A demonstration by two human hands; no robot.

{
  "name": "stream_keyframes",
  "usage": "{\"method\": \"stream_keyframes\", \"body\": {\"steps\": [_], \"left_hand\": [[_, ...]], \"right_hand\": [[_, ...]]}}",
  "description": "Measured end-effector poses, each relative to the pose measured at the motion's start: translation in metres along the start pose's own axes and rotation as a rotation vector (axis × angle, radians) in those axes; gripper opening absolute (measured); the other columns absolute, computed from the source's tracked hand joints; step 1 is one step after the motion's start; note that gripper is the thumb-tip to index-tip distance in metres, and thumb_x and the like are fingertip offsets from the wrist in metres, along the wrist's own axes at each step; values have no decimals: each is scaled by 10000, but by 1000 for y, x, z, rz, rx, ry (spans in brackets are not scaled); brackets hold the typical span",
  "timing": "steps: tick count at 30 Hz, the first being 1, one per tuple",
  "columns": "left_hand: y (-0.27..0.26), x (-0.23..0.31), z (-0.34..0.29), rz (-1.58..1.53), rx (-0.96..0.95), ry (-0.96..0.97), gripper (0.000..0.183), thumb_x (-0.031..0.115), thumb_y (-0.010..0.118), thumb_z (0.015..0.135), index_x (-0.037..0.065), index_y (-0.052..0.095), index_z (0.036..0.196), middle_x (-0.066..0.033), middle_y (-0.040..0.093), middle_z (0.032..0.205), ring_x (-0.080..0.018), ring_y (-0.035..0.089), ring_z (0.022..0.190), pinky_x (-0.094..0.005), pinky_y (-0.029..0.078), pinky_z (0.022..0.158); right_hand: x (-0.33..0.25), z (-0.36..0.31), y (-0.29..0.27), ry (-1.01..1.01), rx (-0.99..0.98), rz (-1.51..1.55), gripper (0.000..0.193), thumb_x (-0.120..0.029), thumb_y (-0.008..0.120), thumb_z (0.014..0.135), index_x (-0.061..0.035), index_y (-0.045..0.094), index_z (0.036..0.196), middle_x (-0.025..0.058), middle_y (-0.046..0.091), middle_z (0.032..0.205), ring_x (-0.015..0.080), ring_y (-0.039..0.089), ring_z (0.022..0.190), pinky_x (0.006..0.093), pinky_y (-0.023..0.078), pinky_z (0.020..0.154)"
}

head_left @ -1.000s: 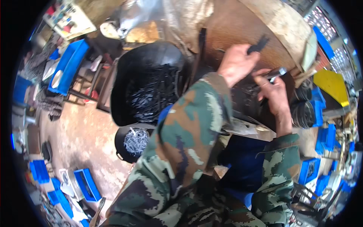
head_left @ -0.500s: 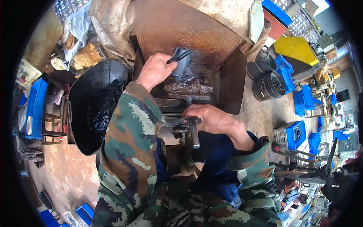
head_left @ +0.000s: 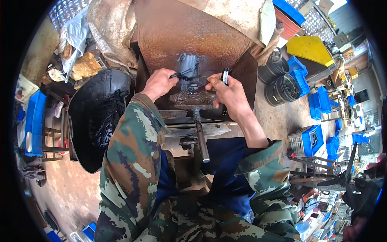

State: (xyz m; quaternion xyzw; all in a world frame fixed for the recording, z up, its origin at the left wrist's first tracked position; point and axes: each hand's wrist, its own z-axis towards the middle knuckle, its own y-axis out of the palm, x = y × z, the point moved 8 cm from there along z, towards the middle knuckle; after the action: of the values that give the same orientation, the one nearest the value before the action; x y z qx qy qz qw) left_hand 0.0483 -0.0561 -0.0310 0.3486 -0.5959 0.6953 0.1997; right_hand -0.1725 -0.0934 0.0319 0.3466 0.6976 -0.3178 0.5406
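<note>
My left hand (head_left: pixel 159 83) is closed on a short dark metal piece (head_left: pixel 182 74). The piece points right, in front of a blurred grey upright patch (head_left: pixel 188 63) at the back of a wet brown metal housing (head_left: pixel 193 38). To its right, my right hand (head_left: pixel 230 96) pinches another dark metal piece (head_left: pixel 225 75) with a shiny face, its long side upright. Its other fingers curl over the housing's wet ledge (head_left: pixel 187 98). A round steel bar (head_left: pixel 202 141) sticks out toward me below both hands.
At the left stands a large black container (head_left: pixel 82 117) with many thin dark strips (head_left: pixel 109 121) in it. Black buckets (head_left: pixel 282 90), blue bins (head_left: pixel 318 103) and a yellow panel (head_left: pixel 308 51) are at the right. Sacking (head_left: pixel 111 28) hangs around the housing. A fan (head_left: pixel 342 177) is at lower right.
My right hand has moved up and away from the steel bar to the housing, and a dark piece now shows upright in it. My left hand stays by the grey patch, slightly lower.
</note>
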Motion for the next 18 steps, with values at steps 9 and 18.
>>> {"method": "stream_keyframes", "body": {"steps": [9,18], "left_hand": [[-15,62,-36,-761,-172,-196,246,236,587,961,22,679,1039,9,637,762,-18,354,516,-205,266,457],[-12,49,-31,-898,-194,-177,319,265,553,977,-12,634,1114,-49,676,900,-35,349,534,-220,280,467]], "right_hand": [[-3,14,31,-81,49,400,226,-147,611,965,-20,567,1148,71,656,931,66,475,565,259,474,470],[-3,10,27,-133,98,407,125,-143,590,976,-25,568,1014,54,609,824,69,460,535,263,443,460]]}}
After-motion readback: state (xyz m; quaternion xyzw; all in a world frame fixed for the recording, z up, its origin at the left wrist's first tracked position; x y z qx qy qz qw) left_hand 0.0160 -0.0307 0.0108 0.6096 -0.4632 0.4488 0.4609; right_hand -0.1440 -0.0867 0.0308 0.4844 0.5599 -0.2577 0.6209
